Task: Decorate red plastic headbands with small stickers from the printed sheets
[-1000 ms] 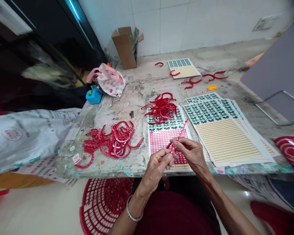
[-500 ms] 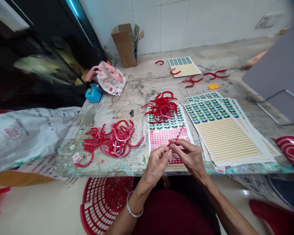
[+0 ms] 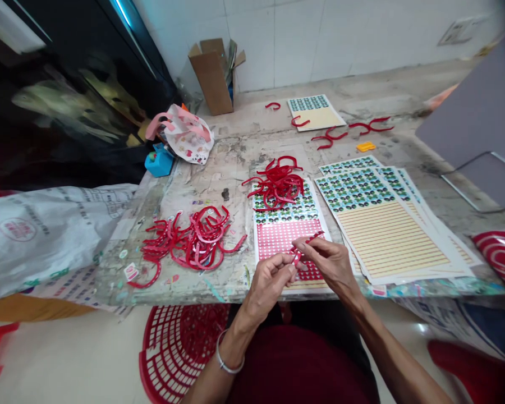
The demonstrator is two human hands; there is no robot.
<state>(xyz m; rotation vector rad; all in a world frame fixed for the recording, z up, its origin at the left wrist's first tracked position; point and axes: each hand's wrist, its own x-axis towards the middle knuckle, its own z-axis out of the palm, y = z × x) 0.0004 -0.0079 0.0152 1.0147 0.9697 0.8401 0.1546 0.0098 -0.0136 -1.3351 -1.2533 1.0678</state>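
Between my two hands is a narrow red strip with pale dots (image 3: 297, 257). My left hand (image 3: 273, 279) pinches its lower end, and my right hand (image 3: 325, 261) pinches it higher up, with a darker tip sticking out past the fingers. Both hands hover over a printed sticker sheet (image 3: 271, 238) with a pink dotted part and a blue-green patterned part. A tangle of red curved bands (image 3: 280, 185) lies on the sheet's far end. Left of the sheet, a bigger heap of red and pink curved bands (image 3: 197, 238) rests on the worn table (image 3: 235, 151).
Several patterned sheets (image 3: 387, 241) overlap at the right. Further back are a smaller sheet (image 3: 320, 118), loose red bands (image 3: 370, 126), a yellow piece (image 3: 366, 147), a cardboard box (image 3: 212, 78), a white bag (image 3: 193, 137) and a blue holder (image 3: 160, 163). Below stands a red basket (image 3: 160, 348).
My right hand has shifted slightly right along the red strip, opening a small gap from my left hand. The strip's free end now leans lower and further right.
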